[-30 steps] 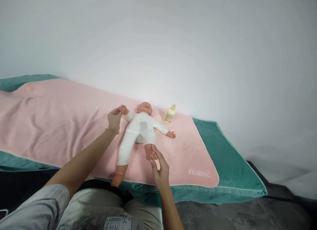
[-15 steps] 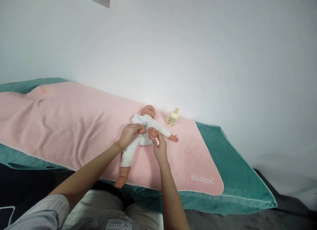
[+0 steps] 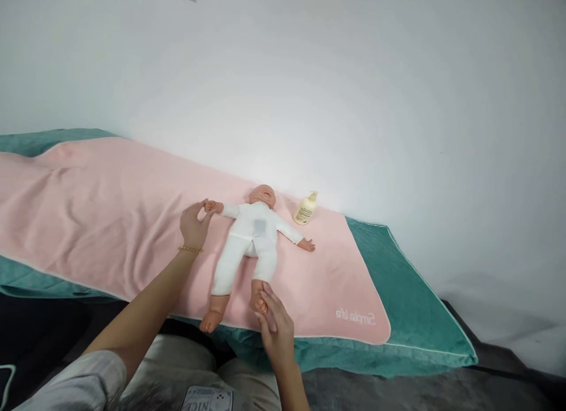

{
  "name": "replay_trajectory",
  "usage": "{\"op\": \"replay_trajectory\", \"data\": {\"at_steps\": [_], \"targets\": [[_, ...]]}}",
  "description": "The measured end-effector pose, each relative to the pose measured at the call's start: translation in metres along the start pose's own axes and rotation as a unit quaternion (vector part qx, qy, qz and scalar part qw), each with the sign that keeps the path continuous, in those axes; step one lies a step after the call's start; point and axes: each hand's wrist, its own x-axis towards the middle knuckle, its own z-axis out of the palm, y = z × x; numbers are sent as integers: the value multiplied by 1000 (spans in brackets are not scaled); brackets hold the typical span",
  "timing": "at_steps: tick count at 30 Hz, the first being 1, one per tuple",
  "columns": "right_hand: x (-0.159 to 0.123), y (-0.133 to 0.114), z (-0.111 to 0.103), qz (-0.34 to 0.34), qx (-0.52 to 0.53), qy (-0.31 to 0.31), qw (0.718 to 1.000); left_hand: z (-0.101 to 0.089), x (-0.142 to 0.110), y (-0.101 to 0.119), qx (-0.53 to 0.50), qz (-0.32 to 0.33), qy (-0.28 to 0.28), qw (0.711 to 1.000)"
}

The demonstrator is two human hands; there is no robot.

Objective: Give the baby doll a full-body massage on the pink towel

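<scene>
White and flesh-toned on the doll [image 3: 241, 225], pink on the blanket [image 3: 325, 281], white on its lettering [image 3: 355, 317], green on the cover [image 3: 375, 252], pale yellow on the bottle [image 3: 305, 211].

Baby doll [image 3: 255, 225] on a blanket [image 3: 327, 281], wall [image 3: 283, 92] behind.
The blanket lies over a bed cover [image 3: 375, 252]; on it, a pump bottle [image 3: 305, 210] is right of the doll's head.

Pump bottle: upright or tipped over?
Upright: the pump bottle rests on its base on the pink blanket, pump head at the top.
</scene>
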Motion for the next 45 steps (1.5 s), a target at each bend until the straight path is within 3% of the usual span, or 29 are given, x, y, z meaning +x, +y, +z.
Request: {"op": "replay_trajectory", "data": {"at_steps": [5,10,15,20,23,25,29,33,39,42,45], "targets": [[-32,8,20,-33,-61,9,998,4,6,-18,64,-92,-14,994],[-48,19,37,-23,-94,42,994,9,4,-18,99,-118,-21,988],[-56,21,50,24,-82,76,993,5,2,-13,55,-112,-26,992],[-57,19,62,80,-40,90,992,0,-6,0,-24,-61,-11,998],[-42,20,58,92,-25,92,991,-1,-13,17,-67,-13,-25,997],[-22,20,50,87,-15,92,992,1,-18,32,-95,38,-64,993],[34,18,31,98,15,83,992,8,-28,60,-126,144,-166,967],[87,21,19,88,33,68,993,12,-31,71,-123,189,-228,947],[124,30,16,112,55,56,991,10,-28,72,-128,199,-268,934],[123,28,15,112,66,56,990,11,-29,69,-147,176,-255,939],[109,21,12,109,72,69,989,10,-31,61,-169,118,-207,956]]}}
